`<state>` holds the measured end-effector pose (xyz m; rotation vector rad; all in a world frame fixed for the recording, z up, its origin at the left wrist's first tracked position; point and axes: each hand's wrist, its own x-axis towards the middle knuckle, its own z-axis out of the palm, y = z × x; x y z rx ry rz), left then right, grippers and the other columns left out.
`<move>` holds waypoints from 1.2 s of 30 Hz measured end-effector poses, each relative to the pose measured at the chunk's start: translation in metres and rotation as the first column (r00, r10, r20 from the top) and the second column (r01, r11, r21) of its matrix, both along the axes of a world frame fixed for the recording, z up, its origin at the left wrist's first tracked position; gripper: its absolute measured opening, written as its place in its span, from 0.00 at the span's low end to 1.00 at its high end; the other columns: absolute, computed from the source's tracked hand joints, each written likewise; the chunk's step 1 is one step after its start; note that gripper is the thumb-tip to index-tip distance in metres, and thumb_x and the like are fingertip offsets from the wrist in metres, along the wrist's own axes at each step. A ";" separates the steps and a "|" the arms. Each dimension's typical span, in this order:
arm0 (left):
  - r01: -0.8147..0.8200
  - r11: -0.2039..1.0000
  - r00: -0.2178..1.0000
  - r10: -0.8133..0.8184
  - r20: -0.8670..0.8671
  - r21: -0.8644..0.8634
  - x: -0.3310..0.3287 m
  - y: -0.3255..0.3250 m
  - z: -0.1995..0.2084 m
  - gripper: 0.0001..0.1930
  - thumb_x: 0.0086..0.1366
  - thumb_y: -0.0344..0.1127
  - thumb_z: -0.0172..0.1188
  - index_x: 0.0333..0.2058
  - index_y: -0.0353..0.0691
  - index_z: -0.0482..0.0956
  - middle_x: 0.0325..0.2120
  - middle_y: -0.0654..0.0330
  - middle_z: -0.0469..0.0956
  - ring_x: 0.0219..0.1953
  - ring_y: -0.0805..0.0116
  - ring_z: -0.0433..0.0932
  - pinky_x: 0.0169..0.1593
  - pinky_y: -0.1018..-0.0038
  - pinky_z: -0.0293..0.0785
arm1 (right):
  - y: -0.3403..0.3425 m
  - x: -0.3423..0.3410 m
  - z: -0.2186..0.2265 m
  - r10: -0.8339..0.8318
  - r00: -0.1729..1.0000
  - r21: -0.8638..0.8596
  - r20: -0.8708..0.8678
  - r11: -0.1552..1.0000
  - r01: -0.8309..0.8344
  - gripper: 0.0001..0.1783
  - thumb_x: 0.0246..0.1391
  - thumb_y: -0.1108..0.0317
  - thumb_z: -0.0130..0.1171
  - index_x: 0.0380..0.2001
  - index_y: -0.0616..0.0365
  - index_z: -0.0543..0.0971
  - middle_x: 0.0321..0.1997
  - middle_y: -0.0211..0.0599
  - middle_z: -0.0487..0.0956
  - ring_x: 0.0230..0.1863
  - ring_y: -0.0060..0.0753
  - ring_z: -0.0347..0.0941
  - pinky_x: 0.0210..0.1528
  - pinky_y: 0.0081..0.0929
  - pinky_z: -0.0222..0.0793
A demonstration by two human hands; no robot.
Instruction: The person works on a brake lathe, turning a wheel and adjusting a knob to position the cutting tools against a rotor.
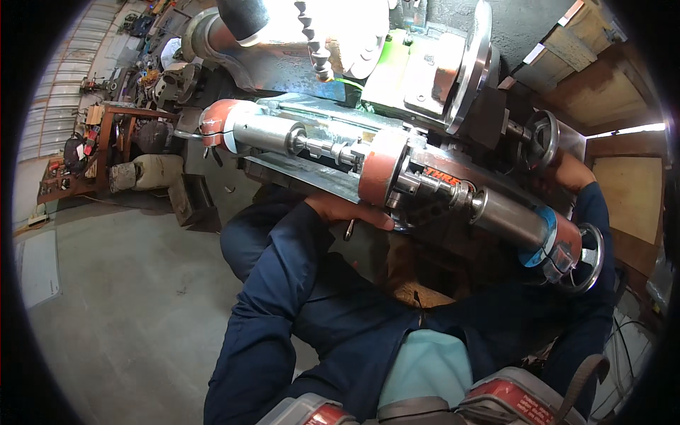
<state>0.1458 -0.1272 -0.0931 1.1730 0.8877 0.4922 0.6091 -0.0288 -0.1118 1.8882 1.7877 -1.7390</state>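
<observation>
My left hand [350, 210] is under the red round housing [382, 166] in the middle of a metalworking machine. One digit stretches toward a curved chrome part [401, 228]; the other fingers are hidden, so its grip cannot be told. At the right, my right hand [570, 172] curls at the lower rim of a metal handwheel [545, 139], its fingertips lost in shadow. Between the end housings lie a left steel cylinder [268, 134], slim stepped shafts [322, 147] and a thicker steel cylinder [504, 216] with a blue collar [540, 237].
A large wheel [471, 67] stands behind the housing, below a glaring lamp [333, 28]. A chrome handwheel [586, 258] sits at the machine's right end. Farther left are a cluttered wooden bench [117, 110], a pale canister [159, 171] and a metal box [191, 200] on the floor.
</observation>
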 end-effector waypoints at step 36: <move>0.140 0.988 0.984 -0.132 -0.123 0.059 -0.011 -0.005 -0.025 0.28 0.46 0.33 0.75 0.48 0.39 0.76 0.43 0.60 0.80 0.46 0.64 0.76 0.50 0.67 0.73 | 0.027 0.046 -0.040 0.292 0.905 0.364 0.309 0.843 -0.396 0.24 0.50 0.59 0.65 0.47 0.62 0.78 0.45 0.45 0.82 0.39 0.36 0.79 0.44 0.33 0.73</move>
